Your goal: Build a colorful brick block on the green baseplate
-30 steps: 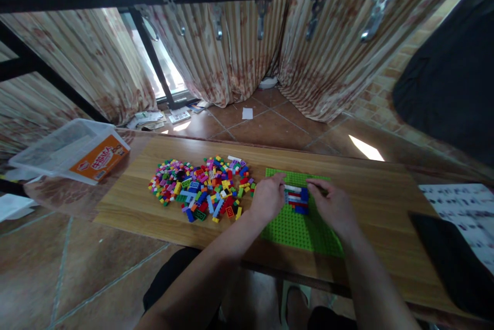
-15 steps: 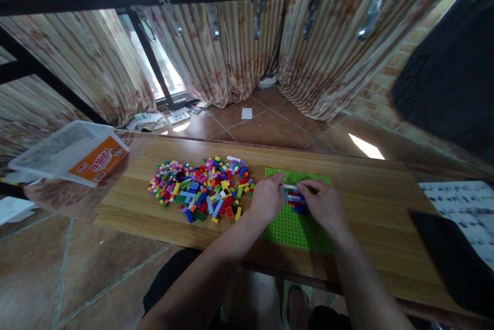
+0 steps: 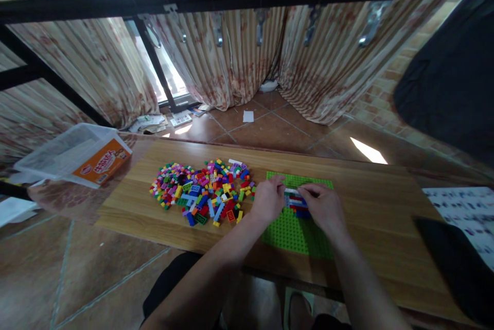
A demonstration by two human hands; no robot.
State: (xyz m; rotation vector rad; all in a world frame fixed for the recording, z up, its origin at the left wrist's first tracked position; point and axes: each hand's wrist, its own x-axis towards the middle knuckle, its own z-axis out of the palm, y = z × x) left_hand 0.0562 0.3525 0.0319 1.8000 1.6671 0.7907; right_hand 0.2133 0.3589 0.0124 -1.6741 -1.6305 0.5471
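Note:
A bright green baseplate [image 3: 293, 232] lies on the wooden table [image 3: 370, 216]. On it stands a small stack of red, white and blue bricks [image 3: 296, 202]. My left hand [image 3: 268, 200] rests at the stack's left side, fingers curled against it. My right hand [image 3: 323, 207] is at the stack's right side, fingertips pinched on a white brick at its top edge. A heap of loose coloured bricks [image 3: 203, 192] lies just left of the baseplate.
A clear plastic box with an orange label [image 3: 73, 155] sits at the table's left end. A printed sheet [image 3: 463, 211] and a dark object [image 3: 451, 263] lie at the right. Curtains, a black metal frame and a tiled floor lie beyond.
My right hand has slid a little left, closer over the brick stack. My left hand has stayed at the stack's left side. The view has shifted slightly.

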